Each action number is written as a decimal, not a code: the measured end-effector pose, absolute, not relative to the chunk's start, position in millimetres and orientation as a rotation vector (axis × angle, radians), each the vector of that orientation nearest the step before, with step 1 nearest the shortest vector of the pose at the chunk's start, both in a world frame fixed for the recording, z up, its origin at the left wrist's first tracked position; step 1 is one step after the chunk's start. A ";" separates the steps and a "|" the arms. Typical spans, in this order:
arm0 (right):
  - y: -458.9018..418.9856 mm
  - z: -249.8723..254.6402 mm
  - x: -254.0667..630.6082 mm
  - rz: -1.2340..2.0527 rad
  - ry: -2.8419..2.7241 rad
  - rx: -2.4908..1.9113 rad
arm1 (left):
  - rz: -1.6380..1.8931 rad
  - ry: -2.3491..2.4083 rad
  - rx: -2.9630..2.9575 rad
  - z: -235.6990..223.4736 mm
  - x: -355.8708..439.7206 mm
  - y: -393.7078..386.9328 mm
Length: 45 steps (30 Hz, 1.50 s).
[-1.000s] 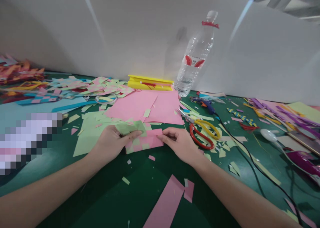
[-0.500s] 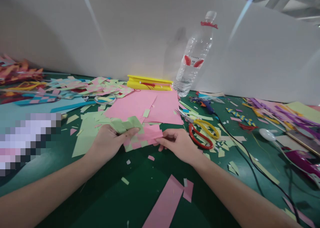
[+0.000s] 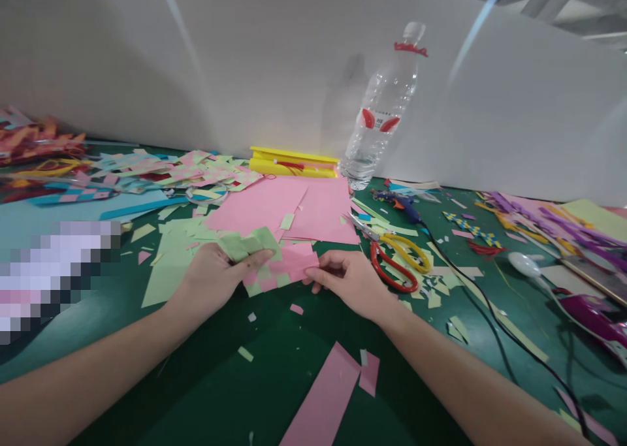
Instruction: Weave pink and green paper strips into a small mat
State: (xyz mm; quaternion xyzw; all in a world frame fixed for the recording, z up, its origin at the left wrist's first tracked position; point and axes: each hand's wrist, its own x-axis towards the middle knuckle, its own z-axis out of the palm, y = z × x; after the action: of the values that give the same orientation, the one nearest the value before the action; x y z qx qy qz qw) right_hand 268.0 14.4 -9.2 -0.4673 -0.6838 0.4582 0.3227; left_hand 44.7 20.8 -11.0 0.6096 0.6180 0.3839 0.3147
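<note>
Between my hands is a woven piece of pink and light green paper strips (image 3: 267,277), held just above the green table. My left hand (image 3: 215,270) pinches its left side, thumb on top, where several green strip ends bunch up and fold over. At the right end, the thumb and fingers of my right hand (image 3: 343,276) close on the pink strip ends. Part of the weave is hidden behind my left hand. A light green sheet (image 3: 164,270) lies beside my left hand, and pink sheets (image 3: 318,211) lie beyond the weave.
Scissors (image 3: 396,260) with red and yellow handles lie right of my right hand. A plastic bottle (image 3: 379,116) stands by the white wall, near a yellow folded piece (image 3: 294,162). A black cable (image 3: 490,305) crosses the right side. A pink strip (image 3: 323,397) lies in front.
My right fingers have shifted slightly lower on the pink end, with fingertips now showing underneath. The green strip ends at my left hand stand up more, and the pink strips have spread.
</note>
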 end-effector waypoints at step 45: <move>7.4 -2.9 261.8 1.011 -1.832 -1.264 | 0.830 1.516 1.842 -13.7 47.3 14.2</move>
State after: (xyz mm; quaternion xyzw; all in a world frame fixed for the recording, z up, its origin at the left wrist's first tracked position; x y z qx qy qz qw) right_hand 261.8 7.4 -2.9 -0.4859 -0.7044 0.3886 0.3416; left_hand 47.3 14.2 -13.7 0.6950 0.5719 0.3130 0.3031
